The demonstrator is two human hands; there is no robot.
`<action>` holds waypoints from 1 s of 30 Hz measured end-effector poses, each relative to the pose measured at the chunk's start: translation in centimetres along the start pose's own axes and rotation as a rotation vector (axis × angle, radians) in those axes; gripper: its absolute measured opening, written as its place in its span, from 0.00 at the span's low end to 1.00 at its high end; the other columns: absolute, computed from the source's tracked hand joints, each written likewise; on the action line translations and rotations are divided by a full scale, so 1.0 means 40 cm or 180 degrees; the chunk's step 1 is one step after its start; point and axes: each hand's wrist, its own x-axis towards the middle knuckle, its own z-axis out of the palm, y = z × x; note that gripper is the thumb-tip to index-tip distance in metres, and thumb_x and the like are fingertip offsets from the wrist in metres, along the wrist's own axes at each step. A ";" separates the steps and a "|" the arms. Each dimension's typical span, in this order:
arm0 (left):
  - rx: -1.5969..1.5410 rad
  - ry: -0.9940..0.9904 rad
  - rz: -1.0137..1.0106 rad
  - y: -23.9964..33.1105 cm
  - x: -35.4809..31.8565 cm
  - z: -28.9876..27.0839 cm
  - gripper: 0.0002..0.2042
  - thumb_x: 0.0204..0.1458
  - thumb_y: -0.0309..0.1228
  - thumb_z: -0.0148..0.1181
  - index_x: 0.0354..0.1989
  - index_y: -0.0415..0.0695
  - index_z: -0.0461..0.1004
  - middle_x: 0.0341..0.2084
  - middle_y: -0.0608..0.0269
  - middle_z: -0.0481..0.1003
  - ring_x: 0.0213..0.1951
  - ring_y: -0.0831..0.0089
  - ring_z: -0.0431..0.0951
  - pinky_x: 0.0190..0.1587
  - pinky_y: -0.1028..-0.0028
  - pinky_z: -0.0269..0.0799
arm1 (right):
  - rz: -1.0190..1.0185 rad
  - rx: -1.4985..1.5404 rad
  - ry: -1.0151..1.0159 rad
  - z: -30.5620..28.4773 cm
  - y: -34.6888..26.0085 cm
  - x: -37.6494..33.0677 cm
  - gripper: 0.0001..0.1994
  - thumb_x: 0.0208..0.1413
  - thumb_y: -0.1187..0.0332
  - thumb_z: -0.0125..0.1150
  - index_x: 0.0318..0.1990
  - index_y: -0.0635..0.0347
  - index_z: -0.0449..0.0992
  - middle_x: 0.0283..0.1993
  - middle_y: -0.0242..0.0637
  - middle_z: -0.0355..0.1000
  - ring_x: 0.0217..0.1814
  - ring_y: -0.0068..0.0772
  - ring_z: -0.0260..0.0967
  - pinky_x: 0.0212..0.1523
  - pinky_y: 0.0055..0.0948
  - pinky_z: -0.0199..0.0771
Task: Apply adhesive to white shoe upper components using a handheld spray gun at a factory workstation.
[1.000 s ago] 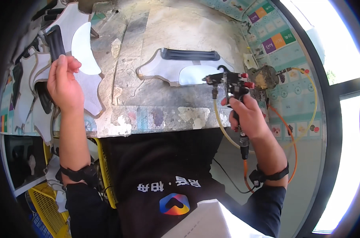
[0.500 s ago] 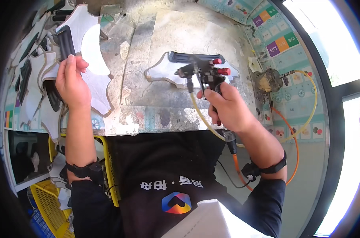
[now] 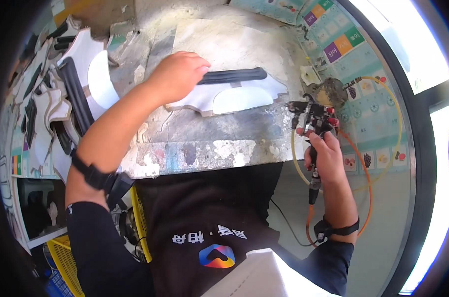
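Note:
My left hand (image 3: 181, 74) is at the left end of a pale grey cut panel (image 3: 195, 101) on the workbench. Its bent fingers close round the end of the panel's black padded strip (image 3: 239, 75); the fingertips are partly hidden. A smooth white patch (image 3: 244, 100) covers the panel's lower middle. To the right, near the bench edge, my right hand (image 3: 324, 151) is wrapped round the handle of a black spray gun (image 3: 311, 118) with red knobs. The gun's nozzle end points left, apart from the panel.
Many similar panels (image 3: 46, 111) are heaped at the left, some with black strips. A yellow hose (image 3: 400, 116) and an orange hose (image 3: 371, 198) loop at the right. A crusted round pot (image 3: 331, 94) sits by the patterned wall (image 3: 363, 64). Yellow crates (image 3: 64, 262) stand below left.
My left hand has left the panel on the heap and moved right to the panel on the bench. My right hand has drawn the spray gun rightward and nearer, off that panel.

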 end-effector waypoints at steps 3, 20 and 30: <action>0.0548 -0.1372 -0.0423 0.017 0.119 0.088 0.13 0.61 0.34 0.54 0.45 0.42 0.81 0.42 0.50 0.80 0.47 0.52 0.79 0.51 0.57 0.74 | 0.0052 0.0057 -0.0165 -0.005 0.009 -0.014 0.11 0.67 0.70 0.48 0.48 0.71 0.72 0.51 0.42 0.77 0.19 0.20 0.64 0.20 0.22 0.66; -0.0742 -0.2170 -0.0449 0.049 0.238 0.023 0.16 0.54 0.23 0.55 0.53 0.42 0.71 0.30 0.65 0.72 0.33 0.74 0.72 0.38 0.71 0.70 | -0.0061 0.0674 -0.0393 -0.049 0.076 -0.039 0.12 0.68 0.69 0.47 0.52 0.62 0.75 0.20 0.27 0.65 0.18 0.16 0.60 0.21 0.21 0.60; -0.1118 -0.2283 -0.0855 0.016 0.252 0.066 0.20 0.53 0.18 0.54 0.56 0.44 0.70 0.28 0.72 0.70 0.31 0.82 0.70 0.35 0.77 0.67 | 0.0187 0.0824 -0.0465 0.035 0.065 0.065 0.11 0.69 0.65 0.49 0.44 0.65 0.73 0.21 0.31 0.65 0.15 0.20 0.60 0.18 0.24 0.61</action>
